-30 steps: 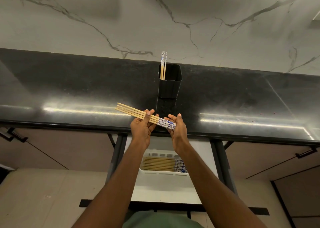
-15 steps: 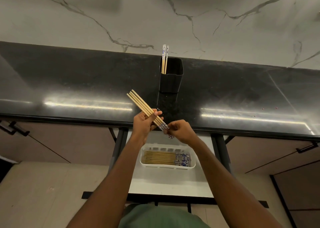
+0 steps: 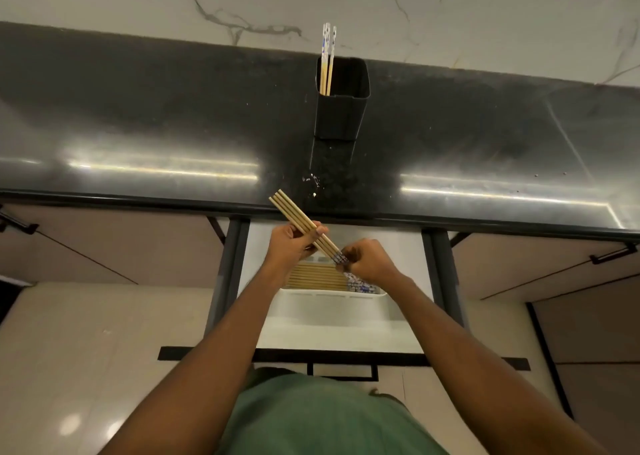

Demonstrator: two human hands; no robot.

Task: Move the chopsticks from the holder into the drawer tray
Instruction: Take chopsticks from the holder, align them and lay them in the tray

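The black countertop (image 3: pixel 138 136) spans the upper half of the frame; below its edge, at centre, the open drawer (image 3: pixel 398 319) lets the white tray (image 3: pixel 332 304) take chopsticks, and a row already lies flat in it. The black holder (image 3: pixel 341 115) stands upper centre with two chopsticks (image 3: pixel 327 63) left upright. Just above the tray, the left hand (image 3: pixel 291 250) closes around a bundle of chopsticks (image 3: pixel 298 217), angled up-left, while the right hand (image 3: pixel 369 262) pinches its patterned ends, probably squaring them to lie flat
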